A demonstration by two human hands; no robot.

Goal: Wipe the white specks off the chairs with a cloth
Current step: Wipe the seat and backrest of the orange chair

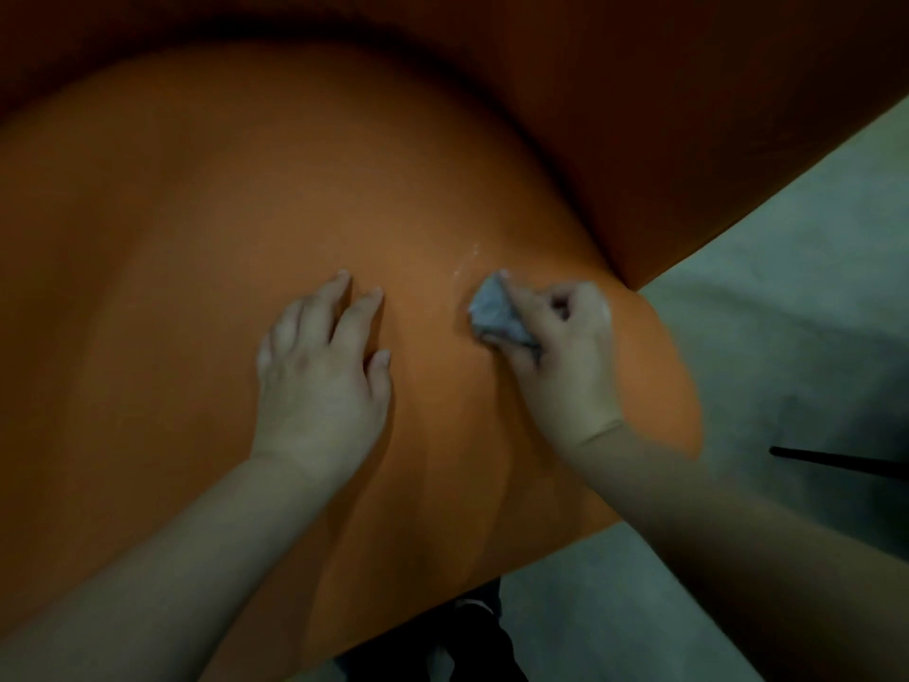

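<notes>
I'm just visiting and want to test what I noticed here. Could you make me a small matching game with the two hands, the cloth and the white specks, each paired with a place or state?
Things:
1. left hand
2. right hand
3. cloth
4. white specks

Places or states:
A. crumpled and grey, pressed to the seat
B. flat on the orange chair seat, fingers spread
C. on the seat just beyond the cloth
D. gripping the cloth

Pairs: 1-B, 2-D, 3-A, 4-C
</notes>
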